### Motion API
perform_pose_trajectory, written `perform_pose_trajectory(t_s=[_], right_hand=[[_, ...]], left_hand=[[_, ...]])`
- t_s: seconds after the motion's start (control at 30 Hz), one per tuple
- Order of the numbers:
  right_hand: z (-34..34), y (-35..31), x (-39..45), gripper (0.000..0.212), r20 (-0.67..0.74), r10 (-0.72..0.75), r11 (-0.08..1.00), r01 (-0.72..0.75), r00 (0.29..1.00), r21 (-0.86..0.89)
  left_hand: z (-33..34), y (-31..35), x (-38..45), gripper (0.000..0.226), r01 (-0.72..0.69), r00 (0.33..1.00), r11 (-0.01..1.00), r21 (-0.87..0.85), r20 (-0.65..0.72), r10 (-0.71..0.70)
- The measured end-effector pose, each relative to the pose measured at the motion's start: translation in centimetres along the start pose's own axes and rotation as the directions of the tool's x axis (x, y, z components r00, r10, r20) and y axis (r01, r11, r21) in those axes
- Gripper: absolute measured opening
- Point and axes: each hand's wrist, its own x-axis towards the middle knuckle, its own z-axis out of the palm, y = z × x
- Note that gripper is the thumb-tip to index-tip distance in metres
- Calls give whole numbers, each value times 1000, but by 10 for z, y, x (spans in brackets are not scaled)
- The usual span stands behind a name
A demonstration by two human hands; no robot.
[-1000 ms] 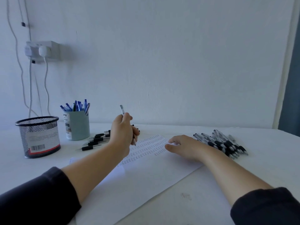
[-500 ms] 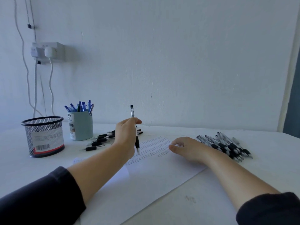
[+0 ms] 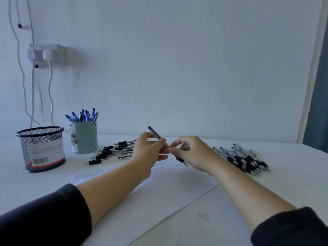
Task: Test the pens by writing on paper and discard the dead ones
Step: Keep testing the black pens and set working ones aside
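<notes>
While both hands (image 3: 170, 151) hold it, pen (image 3: 156, 134) hangs tilted above paper (image 3: 159, 197)

We see a black wire basket (image 3: 41, 148) with a red stripe, a pale blue cup (image 3: 84, 137) full of blue pens (image 3: 83, 116), clear pens with black grips (image 3: 245, 159), white paper (image 3: 156, 196) and dark sleeves (image 3: 44, 219).

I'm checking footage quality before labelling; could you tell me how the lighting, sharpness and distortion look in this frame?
Head view: dim, even light with a cool blue cast and soft shadows; no glare on the paper; left hand, right hand and pen slightly soft; wide-angle bowing shows at the right wall edge.
</notes>
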Motion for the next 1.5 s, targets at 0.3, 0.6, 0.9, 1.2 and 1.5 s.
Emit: perform_pose_trajectory(t_s=[0.3, 0.6, 0.9, 1.2, 1.5], right_hand=[[-29, 25, 5, 16, -514, 129, 881, -336, 848, -333], [-66, 60, -12, 9, -660, 501, 607, -771, 560, -194], [-59, 52, -14, 17, -643, 442, 560, -752, 626, -347], [-6, 14, -3, 40, 0, 120, 886, -107, 993, -450], [6, 19, 0, 62, 262, 280, 848, -110, 924, -518]], left_hand=[[0, -3, 0, 23, 17, 998, 979, 203, 48, -27], [0, -6, 3, 12, 31, 997, 953, 301, 65, -53], [0, -6, 3, 13, 31, 996, 948, 318, 69, -56], [-22, 8, 22, 21, -67, 997, 905, 421, -6, 76], [-85, 10, 54, 35, -81, 985, 521, 850, -11, 171]])
